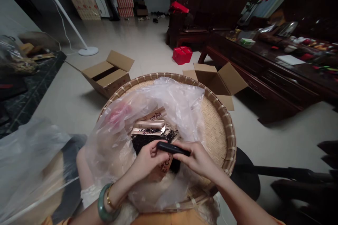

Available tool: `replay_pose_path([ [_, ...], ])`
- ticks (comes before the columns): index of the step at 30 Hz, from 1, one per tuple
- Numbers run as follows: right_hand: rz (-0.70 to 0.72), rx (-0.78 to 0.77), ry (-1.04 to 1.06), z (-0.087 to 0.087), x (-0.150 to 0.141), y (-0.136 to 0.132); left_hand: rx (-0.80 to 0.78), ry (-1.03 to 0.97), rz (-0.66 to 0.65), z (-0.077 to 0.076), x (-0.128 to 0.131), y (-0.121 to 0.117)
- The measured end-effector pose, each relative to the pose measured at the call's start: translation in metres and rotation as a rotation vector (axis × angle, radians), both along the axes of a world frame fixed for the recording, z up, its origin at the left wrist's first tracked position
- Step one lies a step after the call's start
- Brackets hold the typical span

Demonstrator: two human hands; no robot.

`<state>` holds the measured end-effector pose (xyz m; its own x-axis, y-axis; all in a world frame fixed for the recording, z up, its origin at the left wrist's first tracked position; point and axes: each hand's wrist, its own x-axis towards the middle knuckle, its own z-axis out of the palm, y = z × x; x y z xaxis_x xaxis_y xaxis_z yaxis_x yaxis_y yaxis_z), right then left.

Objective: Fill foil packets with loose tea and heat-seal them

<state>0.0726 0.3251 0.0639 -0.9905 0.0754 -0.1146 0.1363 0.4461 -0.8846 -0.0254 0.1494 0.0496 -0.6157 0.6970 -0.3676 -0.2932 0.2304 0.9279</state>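
Note:
Both hands meet over a round woven bamboo tray [231, 137] lined with a crumpled clear plastic bag [185, 95]. My right hand [195, 156] grips the right end of a smooth, black, bar-shaped tool [173, 148]; its exact kind is not plain. My left hand [153, 156] is closed, fingertips at the bar's left end, seemingly pinching the top of a small packet [164, 167] with dark brush lettering. That packet hangs just beneath the bar, partly hidden by my hands. Dark dried leaves, like loose tea [139, 143], lie behind my hands, beside a stack of flat packets [149, 126].
Open cardboard boxes stand on the floor beyond the tray, one at left [111, 74] and one at right [219, 81]. A red box [182, 55] sits farther back. A dark wooden table [264, 59] runs along the right. A white stand base [88, 51] is at left.

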Motion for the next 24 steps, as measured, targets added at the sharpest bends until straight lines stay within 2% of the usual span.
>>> replay_pose_path([
  [3,-0.048,-0.088,-0.039,0.000,-0.001,0.007,-0.042,-0.059,-0.073,-0.002,0.002,-0.001],
  [9,-0.112,-0.259,-0.124,0.005,-0.003,0.033,-0.065,-0.086,-0.083,-0.002,0.000,-0.004],
  [12,-0.100,-0.220,-0.098,0.004,-0.006,0.034,-0.063,-0.088,-0.074,-0.001,-0.003,-0.004],
  [16,-0.029,-0.135,-0.043,0.003,-0.015,0.021,-0.078,-0.032,-0.083,-0.003,-0.005,0.001],
  [19,-0.029,-0.079,-0.023,0.003,-0.022,0.016,-0.035,-0.024,-0.121,-0.003,-0.009,0.003],
  [21,-0.028,-0.059,-0.017,0.005,-0.024,0.016,0.013,-0.024,-0.148,0.004,-0.016,-0.006],
  [24,-0.011,-0.050,0.000,0.010,-0.025,0.019,-0.017,0.144,-0.172,0.028,-0.032,-0.038],
])
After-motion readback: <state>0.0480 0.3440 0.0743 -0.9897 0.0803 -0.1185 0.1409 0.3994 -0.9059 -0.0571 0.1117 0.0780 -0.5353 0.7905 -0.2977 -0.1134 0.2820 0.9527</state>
